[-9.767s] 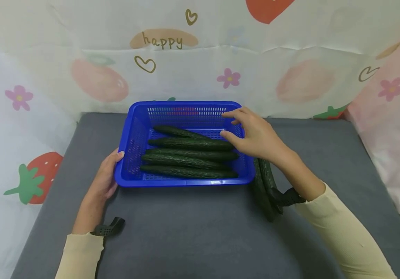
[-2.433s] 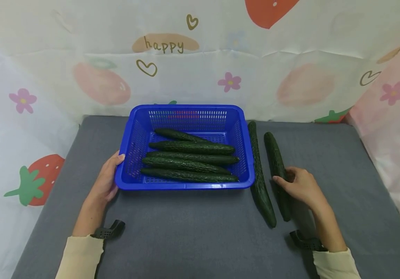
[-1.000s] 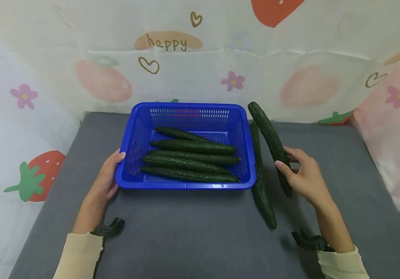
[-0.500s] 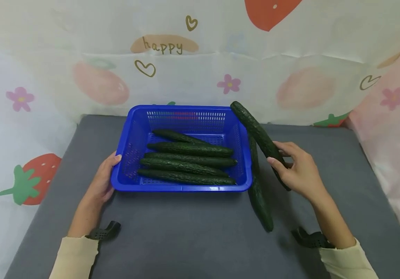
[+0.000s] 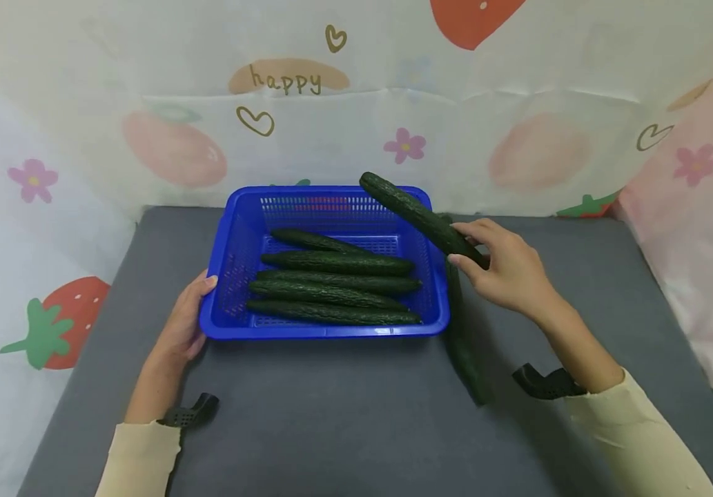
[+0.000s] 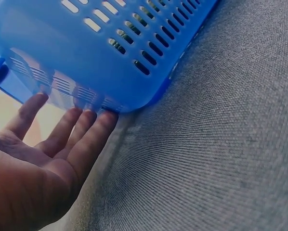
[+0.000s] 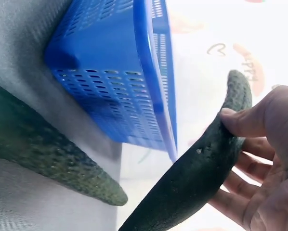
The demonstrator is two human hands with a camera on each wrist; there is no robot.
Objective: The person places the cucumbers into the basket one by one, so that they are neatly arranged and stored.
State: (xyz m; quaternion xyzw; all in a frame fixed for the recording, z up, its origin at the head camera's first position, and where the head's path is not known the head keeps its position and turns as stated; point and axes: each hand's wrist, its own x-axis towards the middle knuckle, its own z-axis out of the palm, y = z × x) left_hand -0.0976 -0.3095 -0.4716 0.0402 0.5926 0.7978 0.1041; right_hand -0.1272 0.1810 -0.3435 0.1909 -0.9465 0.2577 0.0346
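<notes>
In the head view my right hand point(image 5: 505, 266) grips a dark green cucumber point(image 5: 415, 212) near its right end. The cucumber tilts up to the left above the right rim of a blue plastic basket point(image 5: 325, 332). The right wrist view shows the thumb point(image 7: 240, 121) on one side of it, the fingers on the other. My left hand point(image 5: 181, 314) holds the basket's left side, thumb on the rim; in the left wrist view the fingertips point(image 6: 108, 118) touch the outer wall. Several cucumbers point(image 5: 337, 262) lie crosswise inside the basket.
One more cucumber point(image 5: 464, 352) lies on the grey cloth-covered table point(image 5: 331, 421), just right of the basket and partly hidden by it and the raised cucumber. A printed white curtain point(image 5: 331, 152) hangs behind the table.
My right hand has picked a cucumber up off the table at right and moved it up and left to above the basket's right rim. My left hand stays at the basket.
</notes>
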